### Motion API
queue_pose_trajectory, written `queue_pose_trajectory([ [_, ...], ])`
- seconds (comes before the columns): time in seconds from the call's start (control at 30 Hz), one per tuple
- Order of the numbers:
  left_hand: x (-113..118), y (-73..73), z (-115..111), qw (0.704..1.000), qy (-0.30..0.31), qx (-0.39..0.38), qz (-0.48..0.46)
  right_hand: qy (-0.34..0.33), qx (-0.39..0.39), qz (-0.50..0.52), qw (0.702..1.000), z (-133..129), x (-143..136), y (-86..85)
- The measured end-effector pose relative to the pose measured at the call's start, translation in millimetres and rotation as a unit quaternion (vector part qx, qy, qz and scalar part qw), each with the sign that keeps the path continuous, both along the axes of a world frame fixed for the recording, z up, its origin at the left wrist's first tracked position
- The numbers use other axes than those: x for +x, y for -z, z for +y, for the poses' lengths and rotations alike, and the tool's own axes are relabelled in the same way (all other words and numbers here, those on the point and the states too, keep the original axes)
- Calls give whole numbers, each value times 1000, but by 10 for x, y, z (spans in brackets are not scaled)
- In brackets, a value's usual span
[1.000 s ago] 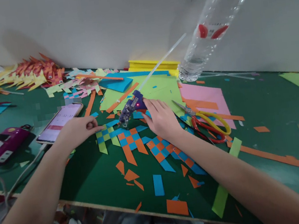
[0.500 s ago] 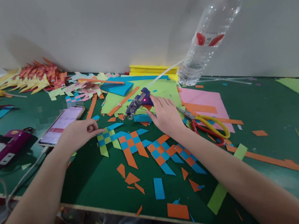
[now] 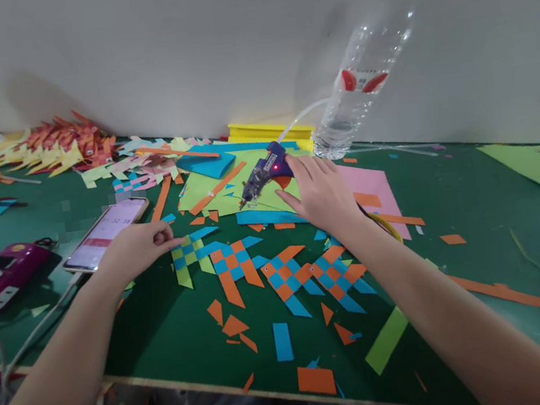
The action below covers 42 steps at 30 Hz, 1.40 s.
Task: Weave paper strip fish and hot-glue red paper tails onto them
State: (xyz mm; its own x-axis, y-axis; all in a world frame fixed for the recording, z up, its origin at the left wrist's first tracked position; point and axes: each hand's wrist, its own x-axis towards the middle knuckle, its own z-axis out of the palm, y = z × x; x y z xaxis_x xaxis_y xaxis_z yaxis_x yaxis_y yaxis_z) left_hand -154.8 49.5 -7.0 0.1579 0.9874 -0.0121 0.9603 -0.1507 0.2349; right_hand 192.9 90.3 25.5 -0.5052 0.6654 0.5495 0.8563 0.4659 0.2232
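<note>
My left hand (image 3: pixel 148 243) is closed, its thumb and forefinger pinching the edge of a green-and-blue woven paper fish (image 3: pixel 188 257) on the table. My right hand (image 3: pixel 321 188) is wrapped round the handle of a purple glue gun (image 3: pixel 265 169) with a lit red light. The gun's nozzle points down and left, above light green paper sheets (image 3: pixel 224 199), and a white glue stick (image 3: pixel 305 116) sticks out of its back. Several orange-and-blue woven paper fish (image 3: pixel 285 277) lie in a row to the right of the green one. My right forearm mostly hides the scissors (image 3: pixel 388 226).
A plastic bottle (image 3: pixel 357 76) stands at the back by the wall. To the left are a phone (image 3: pixel 107 228) with a cable and a purple power strip (image 3: pixel 16 272). Paper scraps (image 3: pixel 235 324) lie along the front of the green table (image 3: pixel 168 337).
My right hand has moved the glue gun up and to the right, away from the green-and-blue fish. The forearm now covers most of the scissors. My left hand keeps its pinch.
</note>
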Motion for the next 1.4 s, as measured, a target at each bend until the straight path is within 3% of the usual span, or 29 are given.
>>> queue_pose_trajectory([
  [0.23, 31, -54, -22, 1000, 8, -9, 9, 1, 32, 8, 999, -155, 113, -36],
  [0.57, 55, -95, -48, 1000, 9, -12, 7, 85, 33, 23, 996, -135, 319, 5],
  [0.8, 35, -62, -32, 1000, 9, -13, 9, 203, 41, 22, 978, -99, 814, -17],
  [1.1, -2, -23, -2, 1000, 14, -19, 15, 350, -5, 88, 933, 109, 1660, 173],
  [1.4, 11, -34, -2, 1000, 15, -25, 11, 404, -73, 130, 902, 316, 1895, 439],
])
